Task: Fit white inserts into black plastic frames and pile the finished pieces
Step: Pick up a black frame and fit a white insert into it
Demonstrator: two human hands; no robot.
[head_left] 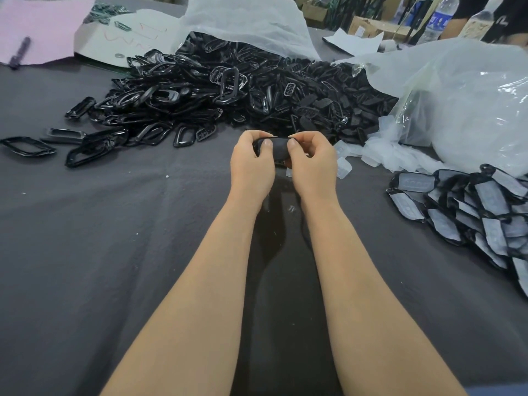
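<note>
Both hands meet over the middle of the grey table cloth. My left hand [251, 164] and my right hand [310, 164] grip one black plastic frame piece [275, 147] between them, thumbs pressed on its top face. Whether an insert sits in it is hidden by my fingers. A big heap of loose black frames [217, 90] lies just behind my hands. Translucent white inserts [380, 155] lie scattered right of my hands. At the right edge a pile of finished pieces [468, 207], black frames with white inserts, is stacked.
Clear plastic bags [463, 101] bulge at the right and behind the heap. A pink sheet [43, 27] and white card [120, 38] lie at the far left. A water bottle [440, 21] and another person's arm [457, 27] are at the far right.
</note>
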